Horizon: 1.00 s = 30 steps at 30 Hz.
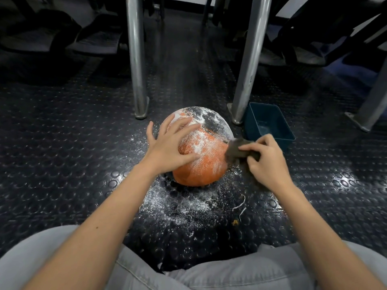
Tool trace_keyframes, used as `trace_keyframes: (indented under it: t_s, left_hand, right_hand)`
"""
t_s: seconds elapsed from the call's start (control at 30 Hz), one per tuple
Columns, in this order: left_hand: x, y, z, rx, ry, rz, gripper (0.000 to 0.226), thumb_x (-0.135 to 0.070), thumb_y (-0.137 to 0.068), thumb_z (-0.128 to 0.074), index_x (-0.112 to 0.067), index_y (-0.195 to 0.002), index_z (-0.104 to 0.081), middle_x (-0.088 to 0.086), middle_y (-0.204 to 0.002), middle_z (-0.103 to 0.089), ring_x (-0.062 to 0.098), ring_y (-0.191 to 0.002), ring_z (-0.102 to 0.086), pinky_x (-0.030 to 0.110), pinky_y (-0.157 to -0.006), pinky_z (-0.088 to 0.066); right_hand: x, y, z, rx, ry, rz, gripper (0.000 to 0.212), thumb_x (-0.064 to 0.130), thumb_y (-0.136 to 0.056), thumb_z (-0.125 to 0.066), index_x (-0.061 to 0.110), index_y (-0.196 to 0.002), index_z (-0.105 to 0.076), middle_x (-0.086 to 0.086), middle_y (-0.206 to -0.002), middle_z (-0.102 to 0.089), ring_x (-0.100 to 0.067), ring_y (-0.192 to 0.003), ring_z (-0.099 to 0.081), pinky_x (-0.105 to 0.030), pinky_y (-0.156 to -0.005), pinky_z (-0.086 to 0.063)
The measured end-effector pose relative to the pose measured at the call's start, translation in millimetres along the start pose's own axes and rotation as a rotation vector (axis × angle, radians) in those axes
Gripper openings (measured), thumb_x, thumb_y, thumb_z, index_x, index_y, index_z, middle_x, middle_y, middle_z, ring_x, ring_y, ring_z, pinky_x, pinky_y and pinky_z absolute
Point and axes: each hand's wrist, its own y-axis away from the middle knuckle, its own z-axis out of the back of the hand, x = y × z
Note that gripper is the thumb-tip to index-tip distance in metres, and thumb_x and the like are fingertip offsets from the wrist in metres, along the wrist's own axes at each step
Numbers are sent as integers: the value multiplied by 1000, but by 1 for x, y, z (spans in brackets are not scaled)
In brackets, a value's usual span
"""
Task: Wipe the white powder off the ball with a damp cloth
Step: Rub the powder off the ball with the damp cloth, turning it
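An orange and black ball [206, 162] rests on the dark studded floor, its top and middle dusted with white powder. My left hand [169, 143] lies flat on the ball's left upper side, fingers spread. My right hand [265, 159] grips a dark grey cloth [236, 150] and presses it against the ball's right side. The ball's lower orange part looks mostly free of powder.
White powder [178, 206] is scattered on the floor around and in front of the ball. A dark teal tub [270, 124] sits right behind my right hand. Two metal legs [137, 59] [249, 59] rise behind the ball. My grey-trousered knees fill the bottom.
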Motion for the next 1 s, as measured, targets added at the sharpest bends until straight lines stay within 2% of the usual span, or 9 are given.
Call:
trace_keyframes:
  t_s: [0.1, 0.23, 0.4, 0.47, 0.6, 0.7, 0.77, 0.83, 1.0]
  left_hand:
    - [1, 0, 0, -1, 10, 2, 71, -56, -80, -64, -51, -140, -27, -24, -154, -15, 4, -143, 6, 49, -109, 20]
    - [2, 0, 0, 1, 18, 16, 71, -56, -80, -64, -52, -140, -26, -24, -154, -14, 4, -143, 6, 51, -109, 20]
    - [3, -1, 0, -4, 21, 33, 70, -56, -81, -63, -52, -140, -26, -24, -153, -15, 4, -143, 6, 52, -110, 19]
    - [3, -2, 0, -8, 20, 35, 69, -56, -82, -61, -52, -140, -26, -24, -154, -14, 5, -144, 6, 53, -110, 18]
    - [4, -3, 0, 1, 39, 52, 68, -58, -82, -60, -53, -141, -24, -25, -154, -12, 5, -144, 6, 53, -110, 19]
    - [5, -4, -1, 4, 40, 60, 69, -58, -83, -59, -52, -141, -24, -24, -155, -11, 6, -144, 6, 53, -110, 19]
    - [5, -5, -1, 2, 35, 64, 69, -58, -83, -59, -53, -141, -23, -24, -155, -11, 6, -144, 6, 53, -110, 19]
    - [5, -5, -1, 14, 25, 66, 69, -59, -84, -57, -53, -142, -21, -24, -155, -9, 6, -144, 6, 53, -109, 19]
    - [8, -7, 2, 82, 5, 52, 77, -63, -82, -57, -54, -143, -12, -24, -156, -2, 7, -144, 10, 55, -108, 20]
  right_hand:
    - [13, 6, 0, 37, -198, 159, 33, -6, -76, -63, 20, -94, -74, -2, -93, -46, -8, -84, -45, -7, -81, -35]
    - [-4, 7, -14, 371, 164, 40, 33, 2, -84, -59, 28, -101, -70, 2, -98, -39, -17, -102, -43, -31, -88, -42]
    - [8, -1, -1, -24, -140, 55, 32, -2, -79, -62, 23, -96, -73, 2, -89, -43, -9, -82, -44, -12, -76, -34]
    - [17, 4, -5, 13, -234, 162, 34, -4, -76, -64, 24, -93, -73, 5, -87, -44, -5, -82, -46, -7, -78, -35]
    - [4, 9, -19, 345, 118, 31, 32, 4, -83, -59, 28, -100, -71, 4, -95, -40, -17, -98, -47, -32, -87, -44]
    - [1, 1, -7, 165, 105, -49, 31, 5, -84, -58, 24, -104, -71, 1, -96, -42, -15, -95, -45, -30, -86, -42]
    - [12, 1, -1, -19, -92, 38, 29, 2, -81, -63, 22, -99, -72, 1, -92, -44, -10, -86, -45, -17, -83, -40]
    - [20, 4, -6, -6, -201, 148, 29, -1, -77, -66, 20, -96, -74, 3, -89, -45, -5, -83, -46, -7, -80, -34]
    - [1, 7, -21, 332, 193, -1, 29, 6, -84, -59, 25, -102, -71, 3, -96, -38, -20, -104, -45, -35, -86, -44]
